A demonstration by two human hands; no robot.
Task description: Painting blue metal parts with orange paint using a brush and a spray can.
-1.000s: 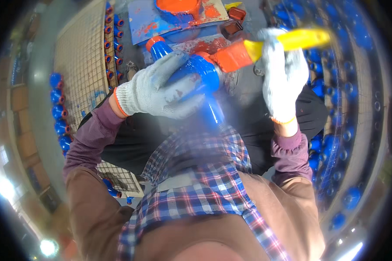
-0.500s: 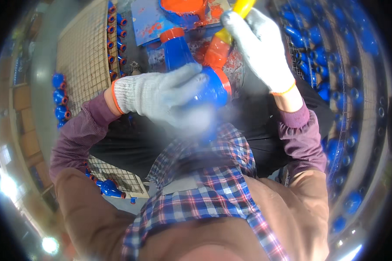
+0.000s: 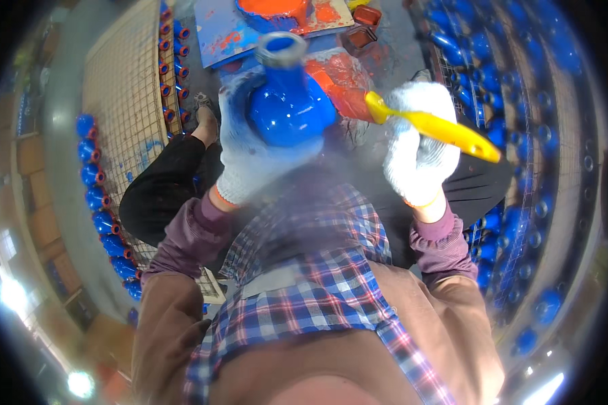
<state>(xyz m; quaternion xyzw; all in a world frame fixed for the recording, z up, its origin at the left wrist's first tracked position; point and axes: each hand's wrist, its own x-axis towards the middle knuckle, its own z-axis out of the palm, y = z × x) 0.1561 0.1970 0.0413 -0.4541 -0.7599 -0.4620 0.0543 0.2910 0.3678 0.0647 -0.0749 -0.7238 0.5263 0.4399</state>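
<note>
My left hand (image 3: 253, 158), in a white knit glove, is wrapped round a glossy blue pipe fitting (image 3: 290, 111). The fitting's neck points up and away from me, with a bare grey rim (image 3: 281, 47) at its end. My right hand (image 3: 422, 152), gloved too, is closed on a paintbrush with a yellow handle (image 3: 452, 131). The orange-red bristles (image 3: 344, 94) point left at the fitting's right side; whether they touch it I cannot tell. My left fingers are partly hidden behind the fitting.
Ahead, a container of orange paint (image 3: 277, 8) stands on a paint-smeared board (image 3: 213, 37). Small dark red trays (image 3: 359, 39) lie to its right. Wire-mesh racks hold several blue fittings (image 3: 476, 88) on the right; others (image 3: 94, 175) line the left rack (image 3: 125, 88).
The fitting has been turned: its red-rimmed neck pointed away before, and now a bare grey rim does. My right hand has come nearer and the brush handle has swung to the right.
</note>
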